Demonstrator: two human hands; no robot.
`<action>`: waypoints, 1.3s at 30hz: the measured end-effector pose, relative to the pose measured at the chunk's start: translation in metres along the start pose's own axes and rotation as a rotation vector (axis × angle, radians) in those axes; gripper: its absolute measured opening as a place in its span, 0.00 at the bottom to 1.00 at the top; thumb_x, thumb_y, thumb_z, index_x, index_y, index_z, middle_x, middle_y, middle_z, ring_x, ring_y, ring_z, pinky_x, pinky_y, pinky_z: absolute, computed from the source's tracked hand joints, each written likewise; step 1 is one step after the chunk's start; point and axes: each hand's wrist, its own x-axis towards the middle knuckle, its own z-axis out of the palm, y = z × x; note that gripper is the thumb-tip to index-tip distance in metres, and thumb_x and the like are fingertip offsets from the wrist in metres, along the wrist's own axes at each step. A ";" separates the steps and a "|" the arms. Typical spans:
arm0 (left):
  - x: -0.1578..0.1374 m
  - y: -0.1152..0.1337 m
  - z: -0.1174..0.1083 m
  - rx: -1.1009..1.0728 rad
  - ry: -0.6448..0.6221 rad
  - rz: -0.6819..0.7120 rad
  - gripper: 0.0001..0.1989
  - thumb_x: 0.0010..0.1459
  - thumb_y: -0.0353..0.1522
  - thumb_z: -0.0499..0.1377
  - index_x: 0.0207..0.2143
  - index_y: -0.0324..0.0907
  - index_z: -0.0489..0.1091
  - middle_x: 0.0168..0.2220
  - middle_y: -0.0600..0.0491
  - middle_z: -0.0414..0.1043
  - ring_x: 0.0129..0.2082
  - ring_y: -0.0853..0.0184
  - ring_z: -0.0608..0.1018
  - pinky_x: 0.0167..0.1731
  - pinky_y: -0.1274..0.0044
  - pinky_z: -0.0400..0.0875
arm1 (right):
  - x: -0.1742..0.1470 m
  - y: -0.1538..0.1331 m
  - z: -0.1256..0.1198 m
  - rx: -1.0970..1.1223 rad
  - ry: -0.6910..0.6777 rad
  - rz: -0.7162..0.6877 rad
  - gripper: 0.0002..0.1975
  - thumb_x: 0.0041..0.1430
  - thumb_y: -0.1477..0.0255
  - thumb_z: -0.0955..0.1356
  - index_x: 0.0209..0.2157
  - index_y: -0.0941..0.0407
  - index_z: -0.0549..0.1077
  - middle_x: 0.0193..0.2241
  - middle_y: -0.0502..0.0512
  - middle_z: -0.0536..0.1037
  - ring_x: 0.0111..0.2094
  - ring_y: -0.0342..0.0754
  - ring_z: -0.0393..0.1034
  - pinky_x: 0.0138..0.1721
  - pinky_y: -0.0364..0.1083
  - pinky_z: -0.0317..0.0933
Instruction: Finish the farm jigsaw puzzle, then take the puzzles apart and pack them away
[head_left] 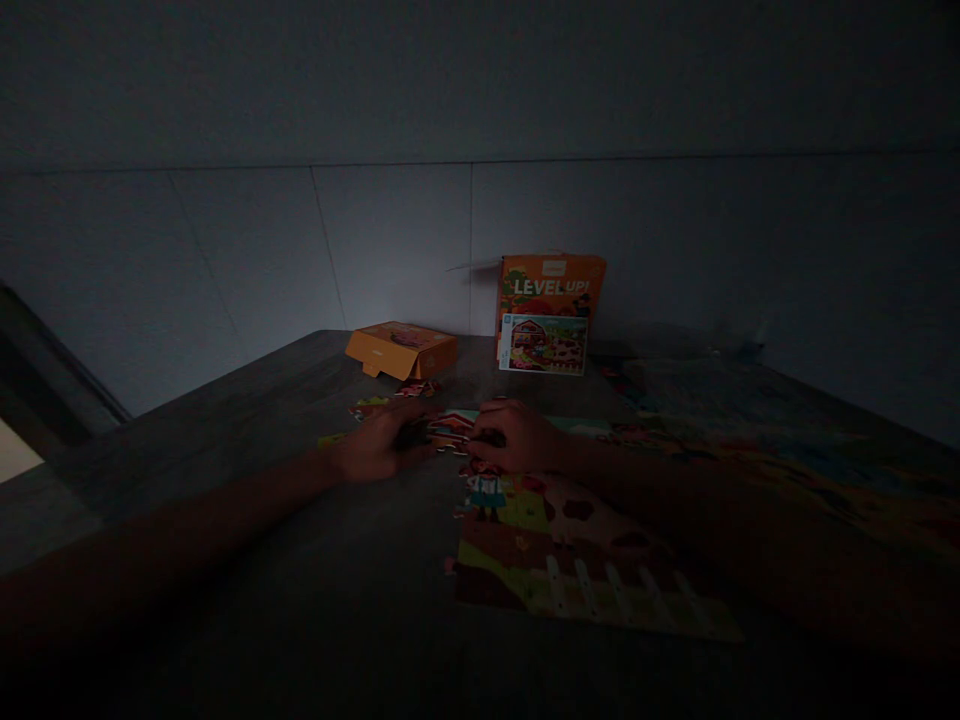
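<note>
Head view: fingers [501, 420] flank barn puzzle pieces [451, 427]

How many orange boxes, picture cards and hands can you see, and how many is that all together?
Orange boxes: 2
Picture card: 1
Hands: 2
Total: 5

On the table [337, 580]: puzzle [555, 545], right of centre. At its far left corner, left hand [379, 440] and right hand [514, 435], puzzle section [450, 430] between. Behind left hand: loose pieces [418, 388]; behind these, low box [405, 347]. Right of low box: upright box [551, 290], picture card [544, 345] before it. Behind table: wall [405, 240].
</note>
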 end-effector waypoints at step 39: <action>0.002 0.004 -0.002 0.044 -0.059 0.139 0.12 0.63 0.33 0.54 0.46 0.43 0.73 0.48 0.46 0.70 0.50 0.58 0.70 0.52 0.62 0.65 | -0.001 0.006 0.000 -0.011 -0.036 -0.023 0.18 0.50 0.81 0.63 0.42 0.57 0.75 0.35 0.56 0.72 0.35 0.48 0.65 0.37 0.45 0.57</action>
